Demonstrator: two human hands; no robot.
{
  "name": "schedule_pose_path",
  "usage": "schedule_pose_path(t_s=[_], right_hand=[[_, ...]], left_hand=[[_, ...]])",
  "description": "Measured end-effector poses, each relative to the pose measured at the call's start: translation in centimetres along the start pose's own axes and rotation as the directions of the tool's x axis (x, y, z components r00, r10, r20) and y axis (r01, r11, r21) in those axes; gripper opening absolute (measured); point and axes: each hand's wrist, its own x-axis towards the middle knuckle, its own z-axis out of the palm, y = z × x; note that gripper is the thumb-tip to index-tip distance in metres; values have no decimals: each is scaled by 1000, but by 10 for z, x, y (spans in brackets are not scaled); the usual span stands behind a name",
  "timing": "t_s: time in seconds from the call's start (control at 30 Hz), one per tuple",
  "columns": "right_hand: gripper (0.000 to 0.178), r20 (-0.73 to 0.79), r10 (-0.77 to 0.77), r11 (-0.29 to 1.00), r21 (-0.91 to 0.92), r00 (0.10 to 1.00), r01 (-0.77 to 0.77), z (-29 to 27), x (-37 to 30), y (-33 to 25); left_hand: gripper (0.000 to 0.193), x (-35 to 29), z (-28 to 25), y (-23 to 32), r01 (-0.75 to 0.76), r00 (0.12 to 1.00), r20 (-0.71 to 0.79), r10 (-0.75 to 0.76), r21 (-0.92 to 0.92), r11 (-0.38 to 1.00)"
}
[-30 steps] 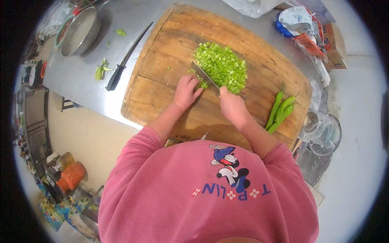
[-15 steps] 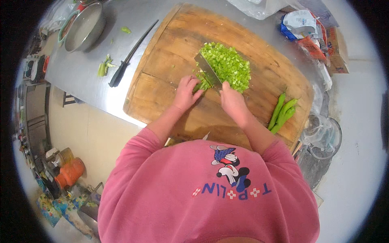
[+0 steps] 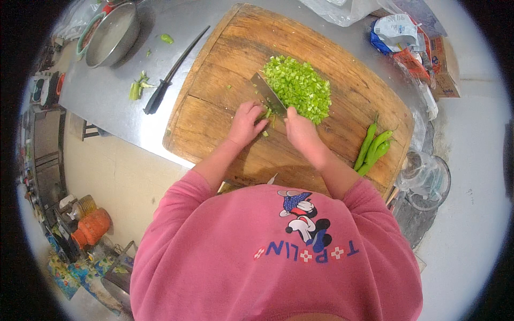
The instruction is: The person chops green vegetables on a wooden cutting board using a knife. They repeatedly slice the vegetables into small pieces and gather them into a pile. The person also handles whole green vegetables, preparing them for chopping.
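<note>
My right hand [image 3: 302, 132] grips the handle of a cleaver [image 3: 268, 94], its wide blade slanting up and left over the board. Curled fingers of my left hand [image 3: 248, 125] press the last bits of green pepper [image 3: 267, 113] against the wooden cutting board [image 3: 214, 112], just left of the blade. Those bits are partly hidden by the fingers. Beyond the cleaver, touching its far side, lies a heap of diced green pepper [image 3: 300, 88]. Several whole green peppers [image 3: 373, 147] rest near the board's right edge.
On the metal table [image 3: 120, 115] left of the board lie a sharpening rod [image 3: 176, 69] with a black handle and pepper stem ends [image 3: 138, 88]. A metal bowl [image 3: 113, 36] stands at the far left. Plastic packages [image 3: 399, 37] and a cardboard box [image 3: 447, 67] sit at the far right.
The cleaver and my right hand have shifted slightly left, toward my left hand. Fewer pepper strips show under my left fingers, and a small piece now lies below them.
</note>
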Motion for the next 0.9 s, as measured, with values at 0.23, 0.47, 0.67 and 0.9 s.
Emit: schedule_pose_path(t_s=[0.23,0.47,0.67,0.9], right_hand=[[14,50,-40,995,-92,998,44,5,-18,-7],[16,-3,-34,999,-22,999,34,16,5,-2],[18,-129,0,1000,14,992,2,0,3,14],[14,-94,-71,996,-54,993,66,-9,-7,3]], left_hand=[[24,-3,-6,-4,-20,996,88,6,149,989],[16,2,1,-5,-83,996,48,78,106,991],[17,23,21,2,-22,1000,-8,23,109,994],[18,12,9,2,61,998,-23,-58,152,986]])
